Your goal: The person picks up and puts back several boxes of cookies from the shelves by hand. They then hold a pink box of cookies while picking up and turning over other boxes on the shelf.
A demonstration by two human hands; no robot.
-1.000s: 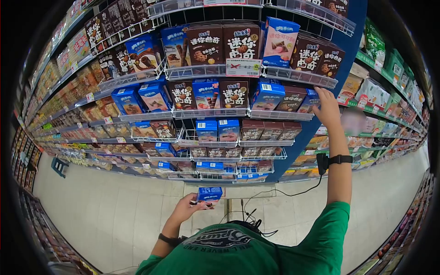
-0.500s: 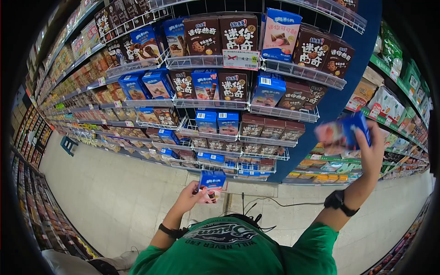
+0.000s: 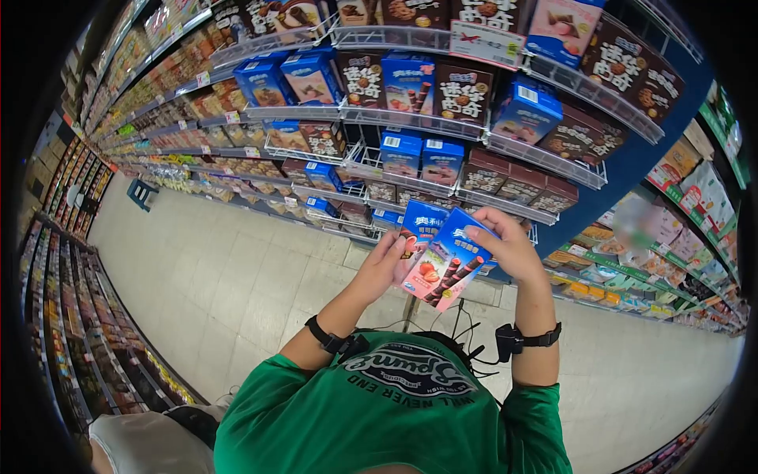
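In front of my chest, two blue and pink wafer roll boxes are held close together. My left hand (image 3: 385, 262) grips the left wafer roll box (image 3: 421, 219) by its side edge, fingers partly behind it. My right hand (image 3: 509, 242) holds the other wafer roll box (image 3: 452, 265) by its upper right corner, thumb on the front. This box tilts and overlaps part of the left one. Strawberries and dark rolls with pink filling are printed on its front.
Ahead stands a snack shelf with wire racks of brown cookie boxes (image 3: 464, 93) and blue boxes (image 3: 407, 82). A price sign (image 3: 487, 43) hangs on an upper rack. Bagged snacks (image 3: 705, 196) fill shelves at right. A blue stool (image 3: 142, 194) stands on the aisle floor (image 3: 205, 261).
My right hand has come in from the far right with its box, now beside the left one. My left hand has risen and moved right. The view has shifted lower.
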